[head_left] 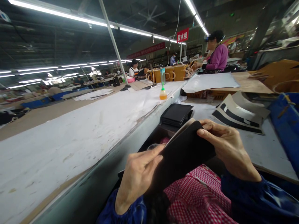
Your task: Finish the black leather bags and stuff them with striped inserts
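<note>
A black flat panel with a rounded corner is held tilted above my lap. Along its upper edge a pale layer shows behind the black face. My left hand pinches the panel's left side between thumb and fingers. At the upper right corner my right hand grips it, thumb on the black face and fingers behind. Just beyond the panel lies a stack of black panels. To the right of that stack rest curved pale pieces with black strips.
A long white-topped table runs along the left, bearing a glue bottle with a green tip. Brown bags stand farther back. A blue bin is at right. A co-worker in purple works beyond the white sheet.
</note>
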`<state>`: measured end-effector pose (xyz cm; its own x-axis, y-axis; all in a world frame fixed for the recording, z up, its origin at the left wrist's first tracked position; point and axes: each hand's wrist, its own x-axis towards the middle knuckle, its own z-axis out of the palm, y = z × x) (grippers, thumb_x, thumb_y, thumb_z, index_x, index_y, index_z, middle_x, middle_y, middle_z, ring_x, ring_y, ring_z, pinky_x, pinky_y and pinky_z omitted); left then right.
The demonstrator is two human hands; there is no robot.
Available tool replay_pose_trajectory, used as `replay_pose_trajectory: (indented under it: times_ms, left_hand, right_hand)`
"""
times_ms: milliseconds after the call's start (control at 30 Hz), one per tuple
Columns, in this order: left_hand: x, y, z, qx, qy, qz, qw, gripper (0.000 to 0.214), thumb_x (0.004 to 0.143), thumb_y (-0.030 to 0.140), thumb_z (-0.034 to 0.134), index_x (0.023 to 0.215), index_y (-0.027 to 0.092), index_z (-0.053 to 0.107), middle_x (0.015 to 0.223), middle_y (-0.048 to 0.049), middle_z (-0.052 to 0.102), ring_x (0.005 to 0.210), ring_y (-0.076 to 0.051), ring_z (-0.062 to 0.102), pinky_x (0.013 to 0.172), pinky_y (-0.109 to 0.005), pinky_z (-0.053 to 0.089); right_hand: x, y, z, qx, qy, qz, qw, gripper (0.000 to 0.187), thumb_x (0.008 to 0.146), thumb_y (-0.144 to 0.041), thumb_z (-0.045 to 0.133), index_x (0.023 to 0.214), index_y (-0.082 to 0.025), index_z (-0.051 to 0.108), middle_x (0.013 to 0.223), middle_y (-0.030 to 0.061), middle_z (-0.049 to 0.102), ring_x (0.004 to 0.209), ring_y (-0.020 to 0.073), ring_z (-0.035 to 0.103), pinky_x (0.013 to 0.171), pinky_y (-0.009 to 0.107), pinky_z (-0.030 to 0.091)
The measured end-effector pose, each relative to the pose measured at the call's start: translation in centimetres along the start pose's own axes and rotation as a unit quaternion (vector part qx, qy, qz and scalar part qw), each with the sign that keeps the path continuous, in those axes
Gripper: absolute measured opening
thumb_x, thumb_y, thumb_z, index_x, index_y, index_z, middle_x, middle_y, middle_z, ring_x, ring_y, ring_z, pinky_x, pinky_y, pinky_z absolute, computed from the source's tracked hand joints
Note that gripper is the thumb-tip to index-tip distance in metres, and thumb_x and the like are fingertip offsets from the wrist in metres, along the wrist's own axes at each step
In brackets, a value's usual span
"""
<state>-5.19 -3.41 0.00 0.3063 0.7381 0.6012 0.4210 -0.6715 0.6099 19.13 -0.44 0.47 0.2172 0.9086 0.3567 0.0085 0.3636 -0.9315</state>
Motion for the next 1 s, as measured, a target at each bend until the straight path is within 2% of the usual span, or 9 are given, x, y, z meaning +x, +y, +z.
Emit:
replay_pose_trajectory:
  times_ms: [100,200,300,433,533,700,867,1000]
  left_hand:
    - [0.0,0.0,0.0,-0.035,-0.014,0.018,0.999,0.031,0.09,0.01,0.062,0.118,0.018,0.072,0.111,-0.005,0.077,0.09,-0.017,0.077,0.078,-0.019,0.062]
    - [0.0,-0.4,0.4,-0.036,-0.001,0.026,0.999,0.029,0.09,0.011,0.062,0.117,0.018,0.073,0.108,-0.0054,0.078,0.087,-0.017,0.077,0.076,-0.02,0.062]
    - [0.1,-0.8,0.7,-0.013,0.029,0.016,0.999,0.026,0.089,0.012,0.064,0.112,0.017,0.075,0.102,-0.0053,0.079,0.085,-0.018,0.077,0.076,-0.02,0.062]
    - [0.5,-1.1,1.0,0.005,0.041,-0.011,0.999,0.025,0.086,0.01,0.068,0.107,0.018,0.077,0.097,-0.003,0.08,0.079,-0.017,0.077,0.075,-0.019,0.062]
    - [0.9,-0.9,1.7,0.023,0.046,-0.022,0.998,0.023,0.086,0.009,0.068,0.104,0.019,0.078,0.094,-0.0021,0.08,0.077,-0.017,0.077,0.074,-0.021,0.062]
    - [1.6,-0.2,3.3,0.005,0.07,0.006,0.998,0.024,0.089,0.01,0.063,0.109,0.015,0.075,0.098,-0.006,0.08,0.081,-0.018,0.076,0.075,-0.021,0.062]
    - [1.7,0.2,3.3,-0.026,0.046,0.041,0.998,0.024,0.091,0.008,0.059,0.109,0.013,0.074,0.092,-0.0053,0.079,0.076,-0.015,0.075,0.074,-0.019,0.06]
    - [1.9,0.2,3.5,-0.013,0.056,0.041,0.998,0.023,0.093,0.011,0.059,0.111,0.013,0.073,0.095,-0.0065,0.079,0.08,-0.017,0.075,0.074,-0.02,0.06]
  right_hand:
    - [-0.2,-0.2,0.1,0.014,0.021,0.016,1.0,0.03,0.06,-0.041,0.088,0.058,-0.019,0.068,0.086,0.0034,0.068,0.075,0.0149,0.058,0.066,0.027,0.044]
    - [-0.3,-0.1,0.2,0.024,0.05,0.023,0.998,0.029,0.057,-0.039,0.09,0.058,-0.019,0.068,0.085,0.0023,0.066,0.074,0.0136,0.056,0.063,0.024,0.043]
    - [-0.4,-0.1,0.2,0.031,0.05,0.018,0.998,0.029,0.057,-0.038,0.09,0.057,-0.019,0.067,0.085,0.0022,0.066,0.075,0.0143,0.057,0.062,0.024,0.043]
    - [-0.7,-0.3,0.3,0.009,0.057,0.028,0.998,0.034,0.054,-0.042,0.091,0.057,-0.019,0.067,0.087,0.0031,0.066,0.073,0.0141,0.055,0.06,0.024,0.042]
    - [-1.0,-0.5,0.4,-0.02,0.04,0.015,0.999,0.038,0.057,-0.049,0.089,0.057,-0.018,0.067,0.084,0.0034,0.065,0.072,0.0143,0.055,0.06,0.024,0.041]
    - [-1.1,-0.9,0.4,-0.035,0.022,0.004,0.999,0.037,0.061,-0.051,0.087,0.059,-0.018,0.069,0.082,0.0041,0.066,0.071,0.0155,0.056,0.058,0.025,0.041]
    - [-1.0,-0.6,0.1,0.01,0.005,0.029,1.0,0.037,0.06,-0.047,0.088,0.057,-0.017,0.067,0.081,0.0034,0.065,0.071,0.0142,0.056,0.057,0.022,0.042]
    - [-1.1,-0.5,0.3,0.004,-0.001,0.021,1.0,0.037,0.063,-0.047,0.087,0.058,-0.017,0.065,0.081,0.0025,0.065,0.069,0.0132,0.055,0.058,0.023,0.042]
